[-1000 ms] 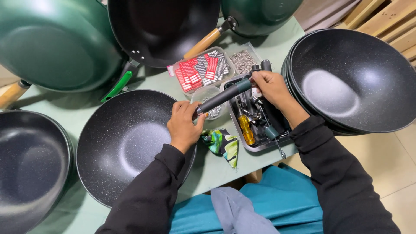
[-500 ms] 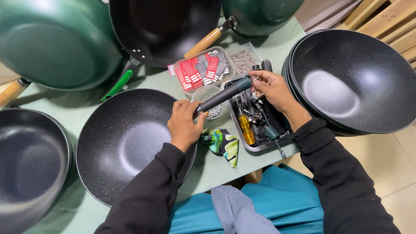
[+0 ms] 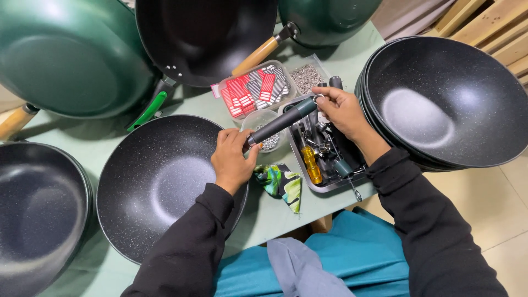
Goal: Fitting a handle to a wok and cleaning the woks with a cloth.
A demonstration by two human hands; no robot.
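Note:
A black speckled wok (image 3: 159,181) lies on the pale green table in front of me. My left hand (image 3: 231,159) grips its rim where a long black handle (image 3: 280,122) meets the pan. My right hand (image 3: 341,110) pinches the far end of that handle, at its metal ring. Under the handle stands a small clear cup of metal bits (image 3: 264,122). A folded green patterned cloth (image 3: 283,184) lies just below my left hand.
A metal tray of tools (image 3: 352,179) with a yellow-handled screwdriver (image 3: 311,164) sits under my right hand. Stacked black woks (image 3: 445,104) stand right, another black wok (image 3: 38,214) left, green woks (image 3: 71,55) behind. A clear box of red and grey tags (image 3: 252,88) lies mid-table.
The handle's left end has stayed at the wok rim while my right hand has shifted slightly on its far end. Little else has moved.

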